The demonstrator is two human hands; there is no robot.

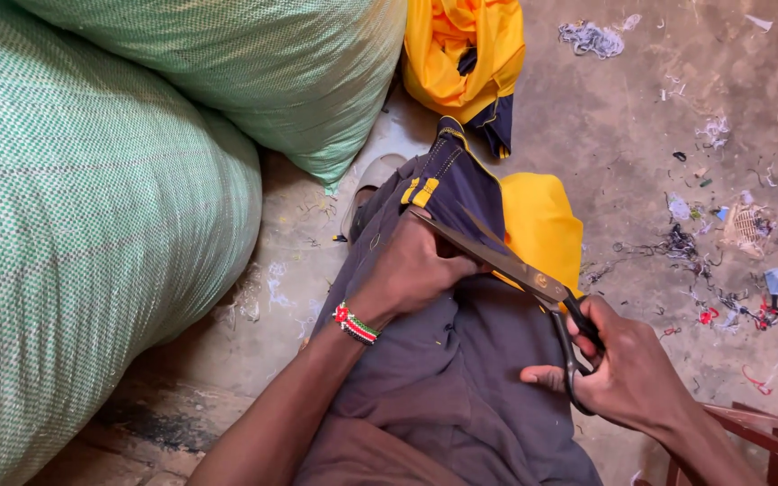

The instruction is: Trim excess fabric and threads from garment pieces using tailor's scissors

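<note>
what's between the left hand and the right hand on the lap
In the head view, the long blades of the black scissors span the gap from the right hand up to the left hand, over the navy-and-yellow garment.

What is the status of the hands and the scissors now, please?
Left hand grips navy cloth. Right hand holds scissors, blades on the cloth. Nothing in the way.

A single head-worn view looks steeply down over the person's own lap, close to both hands, with the dusty concrete floor [605,117] filling the upper right. Two bulging green woven sacks [92,207] crowd the left edge. The far reach of the room seems cut off.
</note>
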